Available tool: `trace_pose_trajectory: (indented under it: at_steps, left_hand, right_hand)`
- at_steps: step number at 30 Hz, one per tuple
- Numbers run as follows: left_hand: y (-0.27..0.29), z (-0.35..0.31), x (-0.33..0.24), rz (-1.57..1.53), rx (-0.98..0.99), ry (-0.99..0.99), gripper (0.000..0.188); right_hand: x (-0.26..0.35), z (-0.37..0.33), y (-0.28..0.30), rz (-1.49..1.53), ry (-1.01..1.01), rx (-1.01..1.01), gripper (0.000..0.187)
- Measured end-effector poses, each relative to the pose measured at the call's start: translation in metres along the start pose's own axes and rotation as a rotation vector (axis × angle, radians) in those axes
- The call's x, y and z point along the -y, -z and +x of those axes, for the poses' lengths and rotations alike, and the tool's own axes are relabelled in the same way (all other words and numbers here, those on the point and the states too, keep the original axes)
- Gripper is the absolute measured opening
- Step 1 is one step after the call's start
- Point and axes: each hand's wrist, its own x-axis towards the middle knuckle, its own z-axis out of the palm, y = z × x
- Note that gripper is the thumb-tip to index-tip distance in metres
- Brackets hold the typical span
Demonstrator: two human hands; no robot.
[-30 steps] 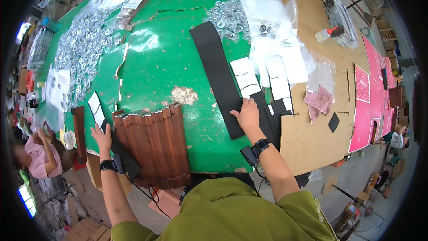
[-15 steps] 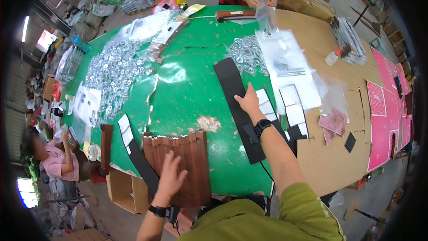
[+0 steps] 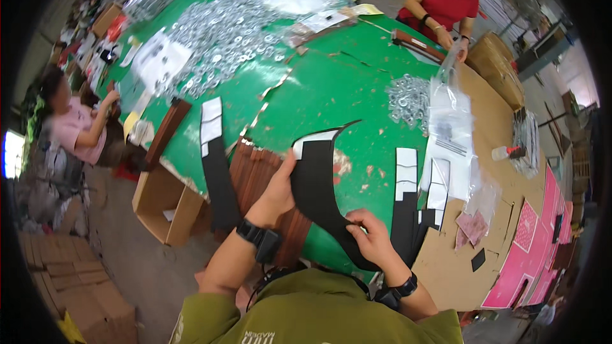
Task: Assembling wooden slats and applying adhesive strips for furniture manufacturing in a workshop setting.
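A black foam strip [image 3: 317, 181] with white backing showing along its top edge is held up in front of me, bent and tilted. My left hand [image 3: 278, 186] grips its left edge, the fingers partly hidden behind it. Lower down, my right hand [image 3: 373, 237] pinches the strip's right edge between thumb and fingers. Under my left forearm lies a bundle of brown wooden slats [image 3: 252, 171], partly covered. Another black strip with white patches [image 3: 220, 175] rests at the slats' left side. More such strips [image 3: 404, 213] lie to the right of my right hand.
The green table [image 3: 331, 83] carries a wide heap of metal washers [image 3: 223, 35] and a smaller pile [image 3: 408, 99]. Plastic bags [image 3: 449, 127] and a small bottle [image 3: 500, 153] lie right, on cardboard. A cardboard box [image 3: 167, 207] stands below the left edge. Two people work across the table.
My right hand has lifted a black strip off the table and brought it nearer. My left hand has left the wooden slats and taken hold of the strip. The view has turned.
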Motion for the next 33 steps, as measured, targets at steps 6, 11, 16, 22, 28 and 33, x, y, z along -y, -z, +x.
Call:
trace_pose_trajectory:
  at_steps: [6,11,16,22,28,33]
  left_hand:
    - [-0.038,-0.045,0.000,0.384,-0.015,-0.407,0.029]
    - [-0.056,-0.096,0.031,0.671,-0.021,-0.440,0.029]
    - [-0.058,-0.125,0.057,0.704,0.074,-0.411,0.029]
    - [-0.032,-0.147,0.074,0.729,0.002,-0.384,0.026]
    - [-0.003,-0.156,0.097,1.233,-0.209,-0.349,0.023]
    - [0.034,-0.143,0.093,1.673,0.004,-0.038,0.025]
  right_hand:
    - [0.036,-0.052,-0.020,-0.220,-0.096,-0.173,0.040]
    - [0.115,-0.048,-0.023,-0.786,0.517,-0.465,0.049]
    - [0.155,-0.036,-0.042,-1.011,0.508,-0.221,0.039]
    - [0.156,-0.059,-0.076,-1.072,0.490,-0.104,0.026]
    - [0.112,-0.066,-0.097,-0.930,0.552,0.011,0.016]
    - [0.083,-0.060,-0.087,-0.476,0.387,-0.121,0.027]
